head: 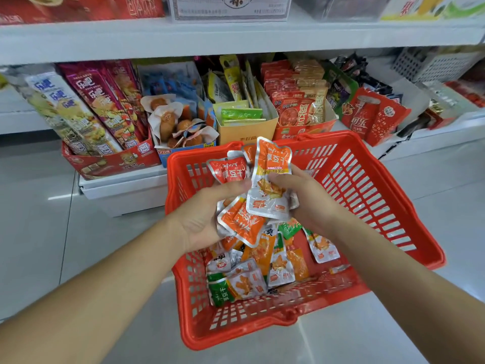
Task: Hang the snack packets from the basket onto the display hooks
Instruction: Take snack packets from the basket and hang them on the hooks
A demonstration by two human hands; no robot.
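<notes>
Hands meet over a red basket (388, 206). The left hand (204, 216) curls its fingers round a bunch of orange packets (241, 224). The right hand (304, 198) pinches one orange-and-white packet (270, 177), held upright against that bunch. Below them, more loose packets (265, 269), orange, white and green, lie heaped in the bottom of the basket, which stands on a pale tiled floor (47, 232). Just beyond the basket, a low white shelf (126, 185) carries open boxes of other snacks (244, 109).
</notes>
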